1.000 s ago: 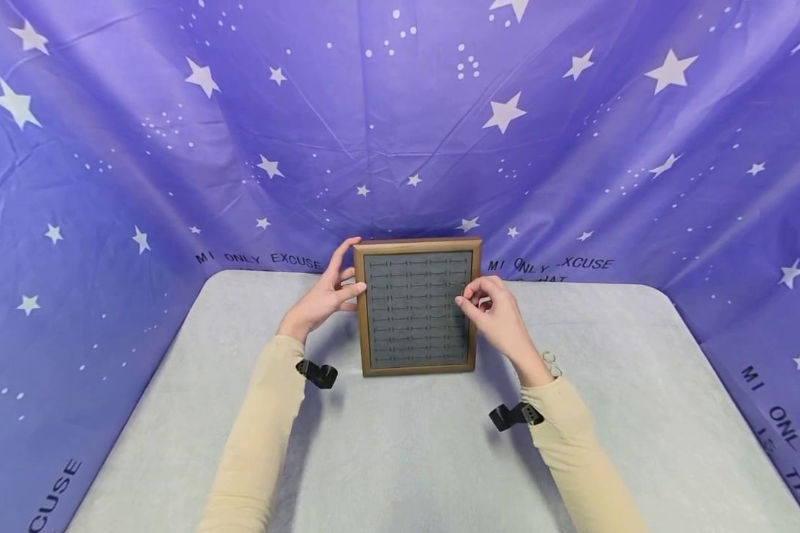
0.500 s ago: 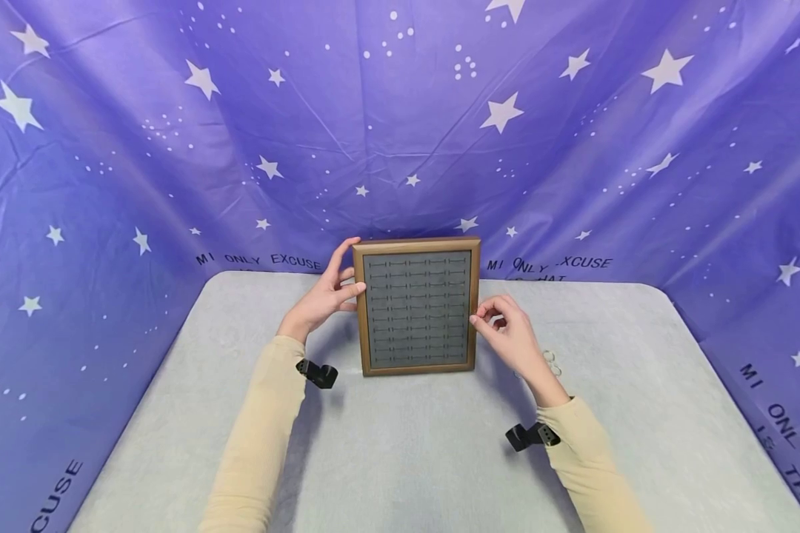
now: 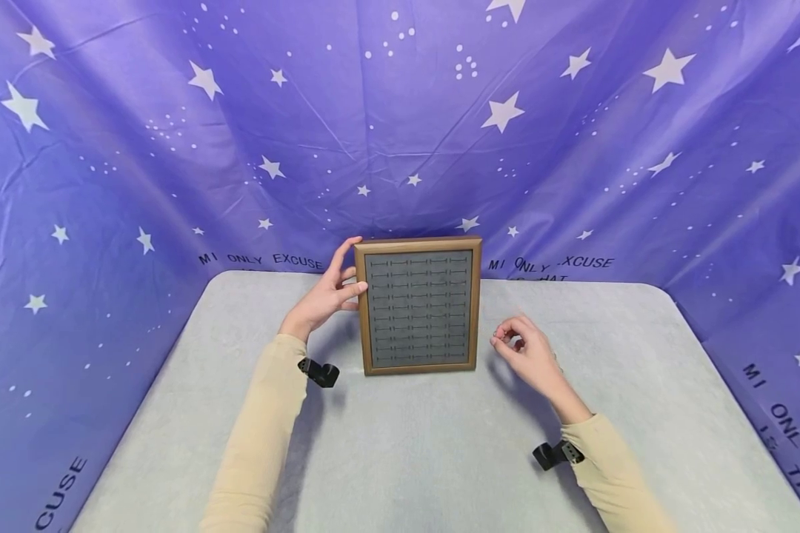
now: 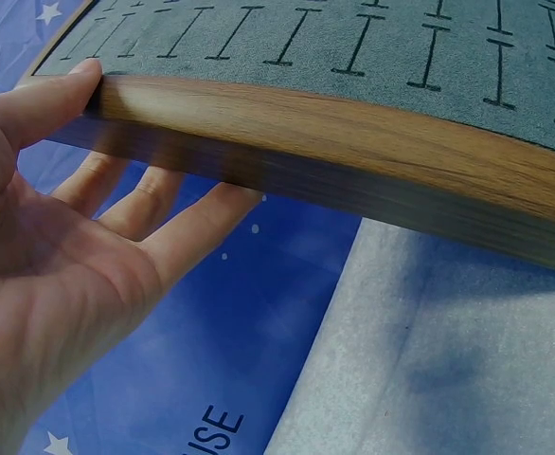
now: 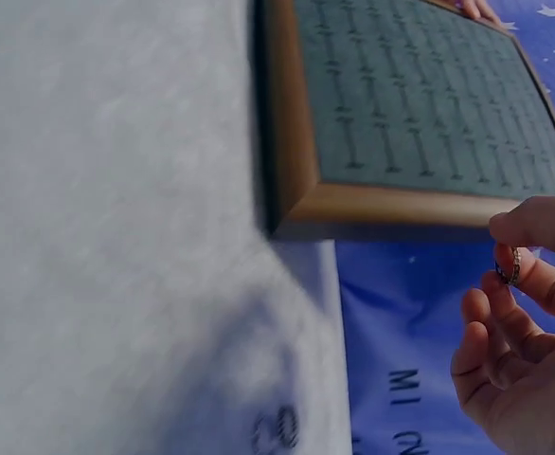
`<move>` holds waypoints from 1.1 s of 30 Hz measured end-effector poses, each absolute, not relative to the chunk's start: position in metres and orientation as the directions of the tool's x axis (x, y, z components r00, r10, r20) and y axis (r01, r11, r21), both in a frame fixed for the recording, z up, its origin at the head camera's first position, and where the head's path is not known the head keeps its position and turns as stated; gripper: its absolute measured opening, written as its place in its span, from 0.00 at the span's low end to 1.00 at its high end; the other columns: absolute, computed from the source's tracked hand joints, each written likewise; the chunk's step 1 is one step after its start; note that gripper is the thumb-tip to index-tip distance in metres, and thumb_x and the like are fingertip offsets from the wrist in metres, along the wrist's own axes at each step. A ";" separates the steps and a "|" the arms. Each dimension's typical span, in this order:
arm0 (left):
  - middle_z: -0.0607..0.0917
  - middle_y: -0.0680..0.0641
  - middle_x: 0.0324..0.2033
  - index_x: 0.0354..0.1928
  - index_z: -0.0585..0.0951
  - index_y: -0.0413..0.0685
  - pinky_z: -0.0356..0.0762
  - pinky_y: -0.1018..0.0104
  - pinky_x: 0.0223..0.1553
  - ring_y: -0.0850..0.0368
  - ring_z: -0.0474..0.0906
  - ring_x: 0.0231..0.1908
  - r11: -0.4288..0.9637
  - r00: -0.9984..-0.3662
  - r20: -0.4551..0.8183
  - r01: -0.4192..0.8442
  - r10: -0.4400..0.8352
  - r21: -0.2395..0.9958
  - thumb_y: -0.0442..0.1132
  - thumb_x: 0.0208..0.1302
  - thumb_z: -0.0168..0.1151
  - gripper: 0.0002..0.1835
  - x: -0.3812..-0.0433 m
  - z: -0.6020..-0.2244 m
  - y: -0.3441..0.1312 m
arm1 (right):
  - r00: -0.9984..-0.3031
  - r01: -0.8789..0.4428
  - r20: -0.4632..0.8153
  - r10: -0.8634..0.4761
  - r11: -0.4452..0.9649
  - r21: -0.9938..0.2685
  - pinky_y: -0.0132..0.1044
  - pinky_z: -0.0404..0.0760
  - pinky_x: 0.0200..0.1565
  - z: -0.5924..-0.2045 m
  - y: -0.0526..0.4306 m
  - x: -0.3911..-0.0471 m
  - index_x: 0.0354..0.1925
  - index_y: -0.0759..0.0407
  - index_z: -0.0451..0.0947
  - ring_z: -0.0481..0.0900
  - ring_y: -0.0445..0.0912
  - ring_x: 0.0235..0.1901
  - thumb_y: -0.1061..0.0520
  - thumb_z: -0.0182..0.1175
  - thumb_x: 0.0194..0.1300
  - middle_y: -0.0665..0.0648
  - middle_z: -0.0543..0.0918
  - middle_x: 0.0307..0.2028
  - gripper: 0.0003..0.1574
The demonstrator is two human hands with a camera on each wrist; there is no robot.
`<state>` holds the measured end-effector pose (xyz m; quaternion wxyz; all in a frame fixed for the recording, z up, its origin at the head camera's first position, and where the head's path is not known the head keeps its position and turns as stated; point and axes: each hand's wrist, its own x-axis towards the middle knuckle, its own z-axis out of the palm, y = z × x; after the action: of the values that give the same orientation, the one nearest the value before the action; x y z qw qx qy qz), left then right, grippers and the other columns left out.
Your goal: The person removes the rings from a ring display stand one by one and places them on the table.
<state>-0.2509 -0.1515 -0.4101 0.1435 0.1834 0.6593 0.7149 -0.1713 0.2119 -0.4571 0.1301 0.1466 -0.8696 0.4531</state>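
Observation:
A wooden-framed ring display tray [image 3: 418, 311] stands propped up on the table, its dark grey lining cut with rows of slots. My left hand [image 3: 323, 296] grips its left side, thumb on the front edge and fingers behind, as the left wrist view shows on the wooden rim [image 4: 353, 133]. My right hand [image 3: 525, 352] is apart from the tray, to its right. Between its thumb and fingers it pinches a small ring [image 5: 510, 265], seen in the right wrist view. No ring shows in the slots.
Small blurred dark loops [image 5: 276, 428] lie on the table near my right hand in the right wrist view. A pale grey cloth covers the table [image 3: 407, 451]. A purple star-patterned curtain [image 3: 400, 111] hangs behind the tray and along both sides.
My right hand has moved from the tray's front, near its right edge, to the right and down, away from it. The left hand and the tray have stayed in place.

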 end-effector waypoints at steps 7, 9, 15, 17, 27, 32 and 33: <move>0.69 0.32 0.59 0.75 0.44 0.70 0.78 0.41 0.46 0.45 0.79 0.45 -0.094 -0.891 0.075 0.036 0.448 0.995 0.27 0.70 0.52 0.44 -0.251 -0.409 -0.151 | -0.918 -0.378 0.374 -0.132 0.582 -0.720 0.29 0.70 0.28 -0.472 0.228 -0.162 0.28 0.61 0.76 0.72 0.49 0.28 0.70 0.66 0.55 0.54 0.75 0.31 0.09; 0.69 0.32 0.59 0.75 0.44 0.71 0.78 0.41 0.46 0.45 0.79 0.45 -0.090 -0.891 0.074 0.037 0.448 0.995 0.28 0.70 0.52 0.44 -0.251 -0.410 -0.151 | -0.916 -0.381 0.380 -0.131 0.587 -0.715 0.27 0.70 0.28 -0.475 0.231 -0.159 0.28 0.61 0.76 0.71 0.49 0.28 0.70 0.66 0.55 0.54 0.75 0.31 0.09; 0.69 0.32 0.59 0.75 0.44 0.72 0.78 0.42 0.46 0.45 0.79 0.45 -0.088 -0.891 0.070 0.034 0.448 0.996 0.27 0.70 0.52 0.43 -0.252 -0.411 -0.151 | -0.915 -0.378 0.381 -0.131 0.604 -0.701 0.29 0.70 0.26 -0.485 0.240 -0.150 0.28 0.63 0.77 0.71 0.45 0.26 0.71 0.65 0.54 0.56 0.75 0.31 0.07; 0.69 0.32 0.59 0.75 0.44 0.72 0.78 0.42 0.46 0.45 0.79 0.46 -0.087 -0.893 0.068 0.032 0.446 0.996 0.27 0.70 0.52 0.43 -0.252 -0.411 -0.151 | -0.914 -0.378 0.385 -0.129 0.612 -0.695 0.28 0.70 0.26 -0.488 0.243 -0.147 0.27 0.63 0.77 0.70 0.44 0.25 0.71 0.65 0.54 0.56 0.75 0.31 0.07; 0.68 0.32 0.59 0.75 0.44 0.71 0.78 0.42 0.46 0.45 0.78 0.46 -0.083 -0.893 0.067 0.033 0.445 0.996 0.27 0.70 0.52 0.43 -0.253 -0.413 -0.150 | -0.919 -0.360 0.373 -0.128 0.656 -0.663 0.28 0.62 0.26 -0.501 0.258 -0.132 0.27 0.58 0.80 0.65 0.42 0.26 0.70 0.69 0.51 0.52 0.71 0.28 0.10; 0.69 0.32 0.59 0.75 0.44 0.72 0.78 0.42 0.46 0.45 0.79 0.45 -0.085 -0.893 0.073 0.039 0.444 0.996 0.28 0.71 0.52 0.43 -0.252 -0.412 -0.151 | -0.930 -0.341 0.340 -0.140 0.675 -0.654 0.31 0.63 0.27 -0.506 0.264 -0.127 0.28 0.56 0.81 0.64 0.42 0.26 0.69 0.69 0.51 0.50 0.70 0.26 0.10; 0.69 0.32 0.59 0.75 0.44 0.73 0.78 0.42 0.46 0.45 0.79 0.45 -0.084 -0.892 0.073 0.040 0.445 0.996 0.28 0.71 0.52 0.43 -0.252 -0.412 -0.151 | -0.932 -0.337 0.333 -0.142 0.680 -0.652 0.32 0.63 0.27 -0.506 0.265 -0.127 0.28 0.56 0.81 0.64 0.42 0.26 0.69 0.69 0.51 0.50 0.70 0.26 0.10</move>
<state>-0.2518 -0.1507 -0.4121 0.1421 0.1832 0.6615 0.7132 -0.1267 0.2648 -0.5065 0.1287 0.1319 -0.9073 0.3779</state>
